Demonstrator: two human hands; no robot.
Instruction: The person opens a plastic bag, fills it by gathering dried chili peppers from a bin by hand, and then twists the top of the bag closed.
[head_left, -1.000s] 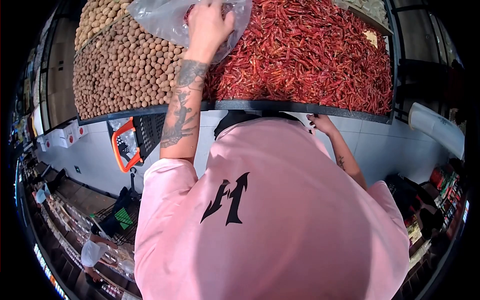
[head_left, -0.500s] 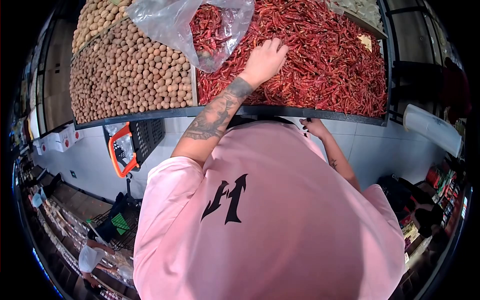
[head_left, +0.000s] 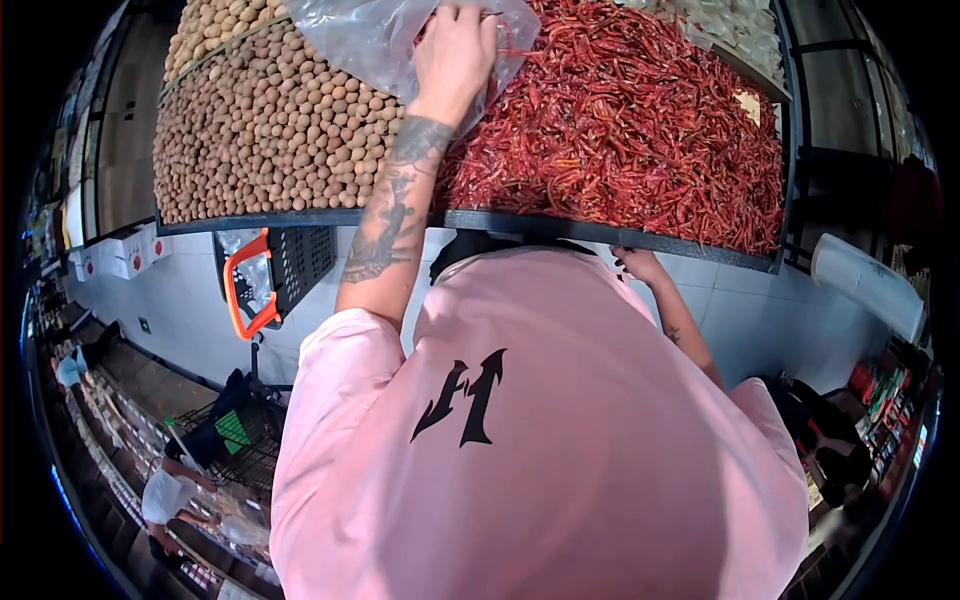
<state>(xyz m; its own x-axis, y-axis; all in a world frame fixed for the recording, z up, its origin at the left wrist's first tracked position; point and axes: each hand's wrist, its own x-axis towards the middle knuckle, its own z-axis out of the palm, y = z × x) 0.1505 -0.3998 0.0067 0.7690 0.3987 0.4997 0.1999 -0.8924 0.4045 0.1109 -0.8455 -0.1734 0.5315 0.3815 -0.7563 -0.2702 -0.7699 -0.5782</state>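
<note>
My left hand [head_left: 455,60] is over a clear plastic bag [head_left: 365,45] at the top of the view, its fingers curled downward. A few dried red chillies [head_left: 515,45] show beside those fingers, against the bag; the fingertips are partly hidden. The bag rests across the heap of dried chillies [head_left: 620,140] and the bin of round brown nut-like pieces [head_left: 270,130]. Low beside the bin's front edge, my right hand [head_left: 640,264] has bent fingers around something small and dark that I cannot make out.
A dark rim [head_left: 600,232] runs along the bin's front. On the floor to the left stands a black basket with an orange handle [head_left: 250,285]. A clear plastic roll [head_left: 868,285] is at the right. Another person [head_left: 170,495] is at the lower left.
My left hand has moved from the chilli heap up and left to the plastic bag, with red chillies showing by its fingers. My right hand has stayed nearly in place.
</note>
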